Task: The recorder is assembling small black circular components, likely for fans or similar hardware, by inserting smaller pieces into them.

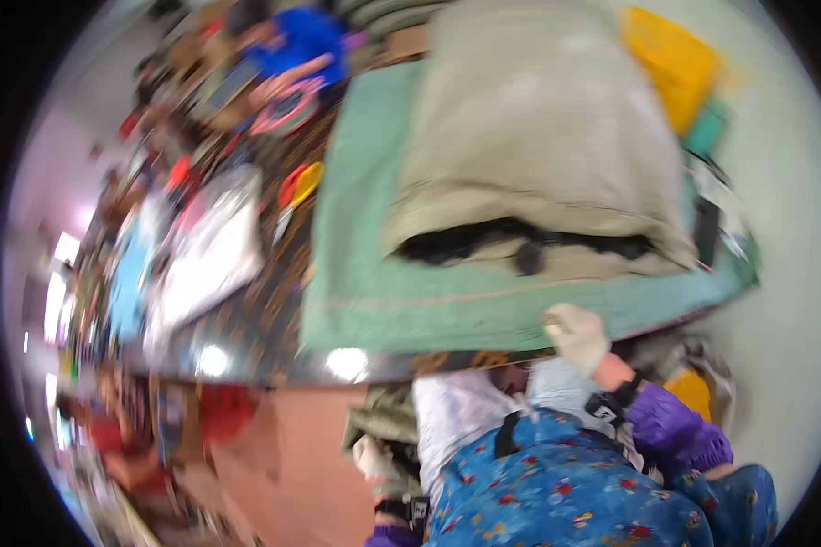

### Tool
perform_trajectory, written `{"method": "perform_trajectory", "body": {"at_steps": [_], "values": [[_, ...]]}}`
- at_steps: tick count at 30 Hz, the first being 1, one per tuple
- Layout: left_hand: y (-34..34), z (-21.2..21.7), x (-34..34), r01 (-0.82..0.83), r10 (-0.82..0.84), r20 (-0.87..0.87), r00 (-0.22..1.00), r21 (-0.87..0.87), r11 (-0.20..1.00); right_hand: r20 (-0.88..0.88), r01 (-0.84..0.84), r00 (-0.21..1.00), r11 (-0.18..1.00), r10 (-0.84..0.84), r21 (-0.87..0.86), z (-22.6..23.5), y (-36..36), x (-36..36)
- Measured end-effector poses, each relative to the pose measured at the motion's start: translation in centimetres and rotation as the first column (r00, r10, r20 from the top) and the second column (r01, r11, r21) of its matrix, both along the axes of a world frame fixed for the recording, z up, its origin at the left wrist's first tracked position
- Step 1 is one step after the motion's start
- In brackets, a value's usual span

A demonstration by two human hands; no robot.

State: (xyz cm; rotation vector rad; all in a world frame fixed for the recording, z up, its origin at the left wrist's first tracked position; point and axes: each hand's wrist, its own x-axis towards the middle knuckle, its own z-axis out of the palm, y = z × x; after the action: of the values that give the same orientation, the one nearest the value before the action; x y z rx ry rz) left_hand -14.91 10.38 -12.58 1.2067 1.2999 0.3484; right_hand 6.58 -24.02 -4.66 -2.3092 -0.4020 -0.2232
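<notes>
My right hand (576,335), in a white glove, is at the near edge of the green cloth (365,301), fingers curled. Whether anything is in them is hidden. On that cloth lies a large beige sack (538,118), its near end showing a dark, uneven opening. Low beside my lap, my gloved left hand (374,459) is closed against an olive cloth or sack (383,419) that hangs below the table edge. Motion blur hides its finger details. A blue flowered garment covers my lap, and both wrists carry black straps.
Scissors (294,193) with red and yellow handles lie left of the green cloth on the dark table (246,319). White plastic bags (214,251) are farther left. A yellow packet (670,64) and a phone-like dark object (706,232) sit at the right. A person in blue works at the far left.
</notes>
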Motion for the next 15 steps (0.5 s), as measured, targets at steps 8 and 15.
{"method": "perform_trajectory", "body": {"at_steps": [8,15], "values": [[-11.4,5.6,13.6,0.592,-0.812,0.345,0.471,0.559,0.581,-0.109,0.075,0.993,0.972,-0.052,0.224,-2.7,-3.2,-0.2],[-22.6,4.9,19.7,0.688,-0.994,0.105,-0.022,0.723,0.061,-0.169,0.472,0.882,0.823,-0.441,0.317,-7.0,-9.5,-5.7]]}}
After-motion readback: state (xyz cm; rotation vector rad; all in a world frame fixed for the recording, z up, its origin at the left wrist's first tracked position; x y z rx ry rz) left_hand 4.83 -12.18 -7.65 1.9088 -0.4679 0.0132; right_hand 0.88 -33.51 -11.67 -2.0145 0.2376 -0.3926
